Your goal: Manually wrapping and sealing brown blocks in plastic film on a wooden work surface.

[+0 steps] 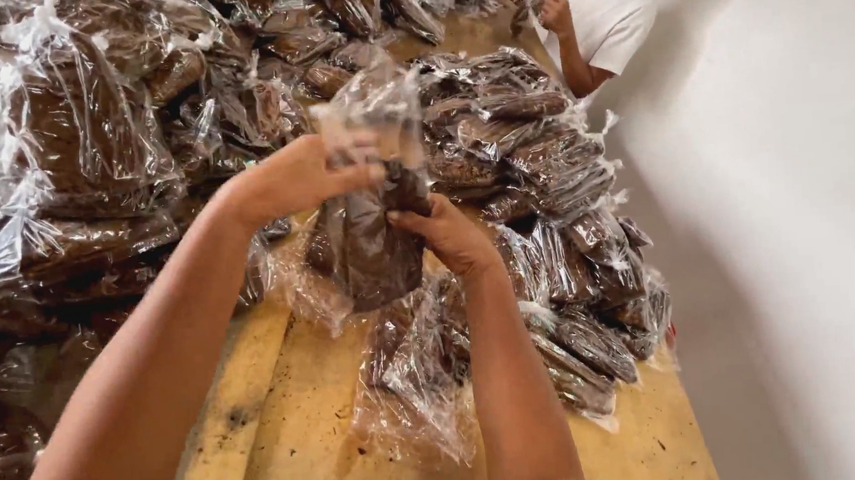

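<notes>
I hold a clear plastic bag [373,249] filled with dark brown material upright above a wooden table [302,449]. My left hand [293,177] grips the bag's loose upper plastic near its neck. My right hand [442,231] clasps the bag's side just below, fingers pressed against the filled part. The bag's empty top [373,103] sticks up above both hands.
Several filled clear bags are heaped at the left [51,166], at the back and along the right [556,211]. A flat bag [417,371] lies below my hands. Another person in a white shirt [603,17] stands at the far end. A white wall [799,244] runs along the right.
</notes>
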